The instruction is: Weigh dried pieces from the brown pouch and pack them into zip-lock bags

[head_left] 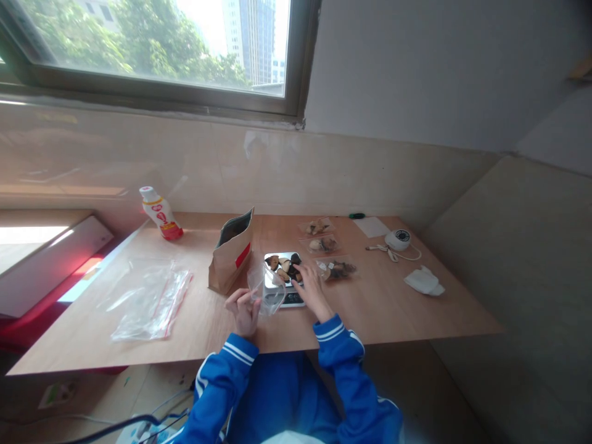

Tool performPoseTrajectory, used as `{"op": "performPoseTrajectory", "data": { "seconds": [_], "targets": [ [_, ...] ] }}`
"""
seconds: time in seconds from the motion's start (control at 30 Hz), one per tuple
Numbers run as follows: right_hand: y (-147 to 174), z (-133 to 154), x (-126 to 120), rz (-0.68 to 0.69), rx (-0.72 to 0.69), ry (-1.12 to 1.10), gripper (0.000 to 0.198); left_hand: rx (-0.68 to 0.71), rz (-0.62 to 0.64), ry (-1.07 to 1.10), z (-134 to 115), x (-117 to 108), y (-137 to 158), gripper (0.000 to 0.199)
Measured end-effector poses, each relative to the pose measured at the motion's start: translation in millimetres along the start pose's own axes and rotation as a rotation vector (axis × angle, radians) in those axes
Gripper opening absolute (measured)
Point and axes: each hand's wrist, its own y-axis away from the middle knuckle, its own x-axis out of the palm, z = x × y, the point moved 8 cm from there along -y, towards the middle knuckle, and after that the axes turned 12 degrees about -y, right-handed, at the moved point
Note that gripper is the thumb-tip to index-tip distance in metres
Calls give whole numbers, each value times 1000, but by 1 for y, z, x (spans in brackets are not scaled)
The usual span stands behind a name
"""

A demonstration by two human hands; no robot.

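Observation:
A small kitchen scale [292,300] with a silver plate stands near the middle of the table's front edge. Dried mushroom pieces [283,267], pale and dark, lie on its plate. My right hand [313,290] reaches over the plate's right side, thumb and fingers closed around some of the pieces. In my left hand [244,311] is the edge of a clear plastic bag [272,297], pinched between the fingers; the bag partly covers the scale's front left. Just behind my left hand stands an open brown paper pouch [230,262] with a red label.
Filled clear packets [337,269] lie in a column right of the scale. Flat plastic bags [155,308] are spread at the left, with a white-and-red bottle [161,213] behind. Farther right are a white round device [398,239] with a cable, paper [371,227] and a crumpled tissue [424,281].

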Motion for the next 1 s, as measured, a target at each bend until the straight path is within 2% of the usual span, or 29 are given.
{"op": "performPoseTrajectory", "data": {
  "seconds": [0.2, 0.37, 0.43, 0.53, 0.6, 0.67, 0.73, 0.8, 0.87, 1.0],
  "targets": [
    [4, -3, -7, -80, 14, -103, 25, -89, 30, 33, 13, 6, 2, 21],
    [5, -1, -18, -175, 40, -244, 8, -103, 37, 13, 12, 7, 0, 23],
    [2, 11, -29, -236, 28, -292, 10, -104, 53, 7, 11, 9, 1, 24],
    [-3, 48, -43, -292, -31, -367, 16, -85, 78, -6, 9, 11, 1, 27],
    [-8, 78, -43, -224, -89, -407, 19, -77, 90, -24, 9, 12, 0, 29],
    [-12, 104, -34, -83, -149, -415, 25, -80, 91, -35, 9, 11, -1, 29],
    [-12, 113, -24, 16, -179, -412, 31, -73, 77, -26, 8, 9, -2, 26],
    [-12, 102, -17, 16, -155, -421, 31, -61, 65, -7, 6, 8, -3, 23],
    [-11, 76, -12, -55, -91, -403, 31, -67, 66, 9, 7, 8, -2, 23],
    [-3, 32, 2, -178, -1, -147, 32, -97, 72, 7, 9, 10, -1, 26]
  ]
}}
